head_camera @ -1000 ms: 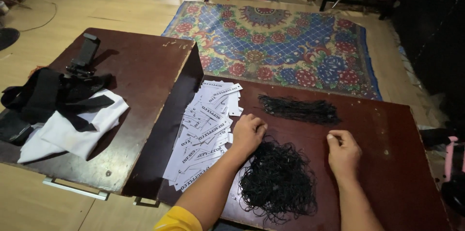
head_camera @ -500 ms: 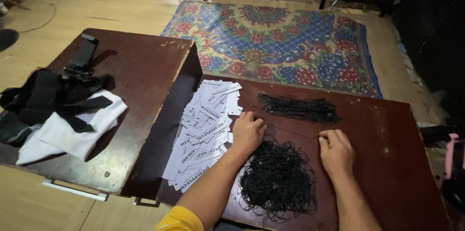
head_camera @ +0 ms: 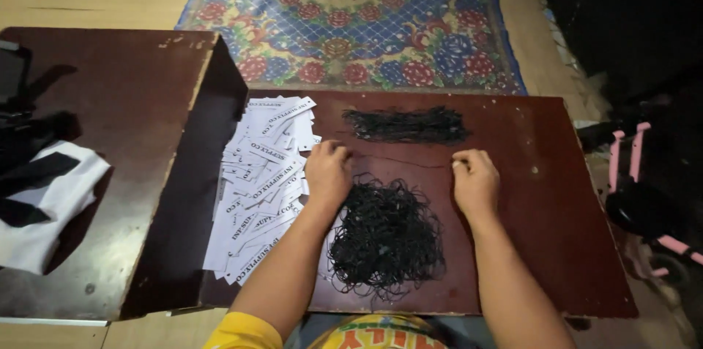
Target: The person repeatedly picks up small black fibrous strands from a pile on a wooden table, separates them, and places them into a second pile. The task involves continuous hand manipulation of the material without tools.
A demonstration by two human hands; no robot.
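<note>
Black cord (head_camera: 399,158), one thin strand, lies stretched on the dark bench (head_camera: 542,195) between the person's two hands, just behind the loose tangle of black loops (head_camera: 386,238). Far left of that tangle, on a second, higher bench (head_camera: 124,107), sit a white cloth (head_camera: 44,210) and black straps (head_camera: 33,173). Nearer, just left of the tangle, white paper tags (head_camera: 263,180) lie spread in an overlapping heap. The left hand (head_camera: 327,171) rests at the tangle's upper left, fingers curled down, apparently pinching one end of the strand. The right hand (head_camera: 474,180) sits at the upper right, closed in a loose fist on the other end. Behind the strand lies a neater bundle of black cords (head_camera: 406,125). A likely slip: the strand is thin and dark against dark wood, so either end could escape the pinch, or a wrist could drag loops from the tangle and snag them together.
</note>
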